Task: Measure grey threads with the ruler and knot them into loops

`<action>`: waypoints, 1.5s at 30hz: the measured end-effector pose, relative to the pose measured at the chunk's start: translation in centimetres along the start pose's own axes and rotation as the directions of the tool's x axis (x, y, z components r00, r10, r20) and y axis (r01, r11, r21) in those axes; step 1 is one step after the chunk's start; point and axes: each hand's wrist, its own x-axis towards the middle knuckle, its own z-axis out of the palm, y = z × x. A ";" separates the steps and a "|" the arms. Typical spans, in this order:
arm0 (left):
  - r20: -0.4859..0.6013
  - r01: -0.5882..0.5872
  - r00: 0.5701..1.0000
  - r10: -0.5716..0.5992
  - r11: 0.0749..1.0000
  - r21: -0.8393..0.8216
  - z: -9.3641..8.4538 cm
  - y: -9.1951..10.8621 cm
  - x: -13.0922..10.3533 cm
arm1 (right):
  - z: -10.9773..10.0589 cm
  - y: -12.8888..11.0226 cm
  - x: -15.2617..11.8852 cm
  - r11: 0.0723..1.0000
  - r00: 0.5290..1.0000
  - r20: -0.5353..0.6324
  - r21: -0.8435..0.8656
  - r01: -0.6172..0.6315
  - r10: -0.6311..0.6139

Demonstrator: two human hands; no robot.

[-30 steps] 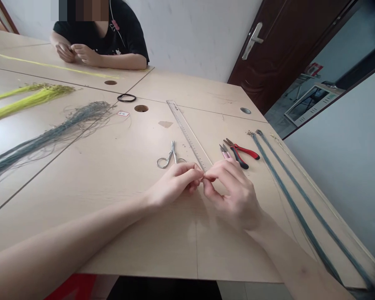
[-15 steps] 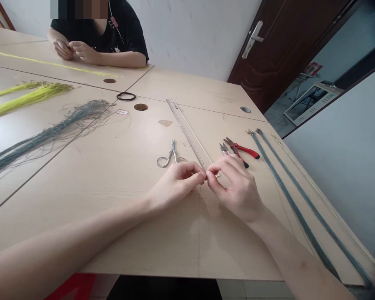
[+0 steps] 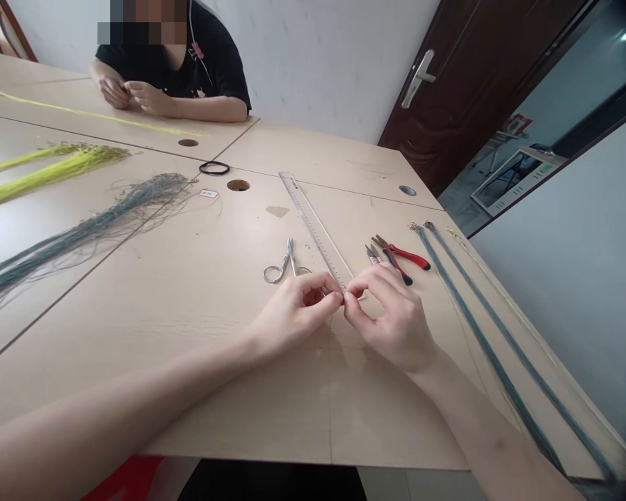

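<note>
My left hand and my right hand meet fingertip to fingertip over the table, each closed in a pinch. Whatever they pinch is too small to make out. Just beyond the fingertips lies the near end of a clear ruler, which stretches away across the table. Silver scissors lie beside my left hand, one finger loop partly covered by it. Past my right hand are red and black pliers and the pointed tips of another small tool, its rest hidden by the hand.
Blue-grey cord bundles run along the right edge. A larger grey-blue bundle and yellow cords lie at left. Near the table holes are a black ring and a small tag. A person sits across the table.
The view has tilted slightly, so the table's far part appears a little lower. Both hands keep their pinch in nearly the same place.
</note>
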 end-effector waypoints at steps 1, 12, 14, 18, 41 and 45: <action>0.003 -0.003 1.000 0.003 1.000 -0.002 0.0 0.0 0.0 | 0.0 0.0 0.0 1.000 1.000 -0.003 0.009 -0.008 0.008; -0.010 0.003 1.000 -0.003 1.000 -0.005 0.0 -0.2 -0.1 | -0.6 -0.4 0.0 0.980 0.986 0.081 0.126 -0.152 0.142; -0.007 0.012 1.000 -0.012 1.000 0.002 0.0 -0.2 -0.1 | -0.5 -0.4 0.1 0.983 0.988 0.074 0.116 -0.142 0.134; -0.002 0.021 1.000 -0.021 1.000 0.008 0.0 -0.2 -0.1 | -0.4 -0.1 0.1 0.993 0.994 0.055 0.066 -0.093 0.089; -0.473 -0.116 0.881 -0.016 0.962 -0.249 -2.6 -1.5 2.4 | -1.4 -0.2 0.0 0.966 0.863 0.445 -0.198 -0.166 0.239; -0.524 -0.146 0.851 -0.034 0.944 -0.297 -3.1 -1.5 2.6 | -3.0 -4.3 -1.7 0.960 0.798 0.537 -0.204 -0.193 0.274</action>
